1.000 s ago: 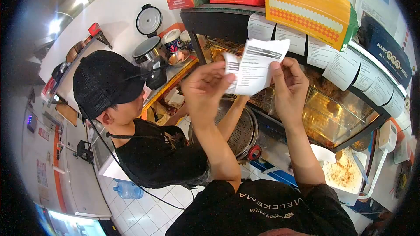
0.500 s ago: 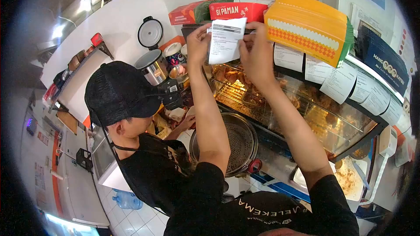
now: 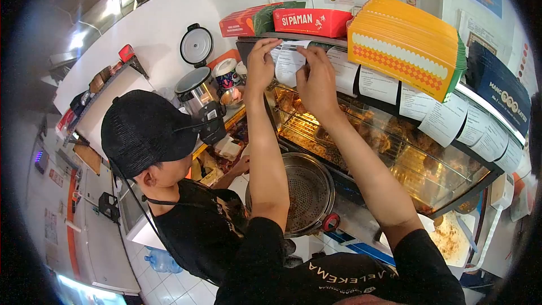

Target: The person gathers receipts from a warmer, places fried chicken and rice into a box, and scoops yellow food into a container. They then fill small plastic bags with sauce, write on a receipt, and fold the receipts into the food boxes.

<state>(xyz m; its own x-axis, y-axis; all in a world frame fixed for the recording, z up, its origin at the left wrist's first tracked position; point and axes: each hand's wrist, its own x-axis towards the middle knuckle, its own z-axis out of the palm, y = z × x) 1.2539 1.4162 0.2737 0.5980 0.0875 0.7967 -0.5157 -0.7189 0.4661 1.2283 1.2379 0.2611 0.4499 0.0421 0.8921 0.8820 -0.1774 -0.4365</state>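
Observation:
A white printed order slip [image 3: 289, 66] hangs at the upper front edge of the glass food warmer [image 3: 389, 152]. My left hand [image 3: 262, 69] has its fingers closed on the slip's top left corner. At the slip's top right, my right hand [image 3: 317, 74] has bent fingers gripping or pressing the paper; its fingertips are partly hidden. More printed slips [image 3: 378, 86] hang in a row to the right along the same edge. Pieces of fried food sit on the lit racks inside the warmer.
On top of the warmer stand a red box [image 3: 311, 22] and a stack of yellow cartons [image 3: 403, 45]. A co-worker in a black cap [image 3: 148, 133] stands close on my left. Below my arms is a perforated metal pan [image 3: 305, 192]. A rice cooker [image 3: 195, 85] stands at the back left.
Both hands have moved down and slightly forward with the slip, from in front of the red box to the warmer's top edge. The co-worker's head has shifted slightly left.

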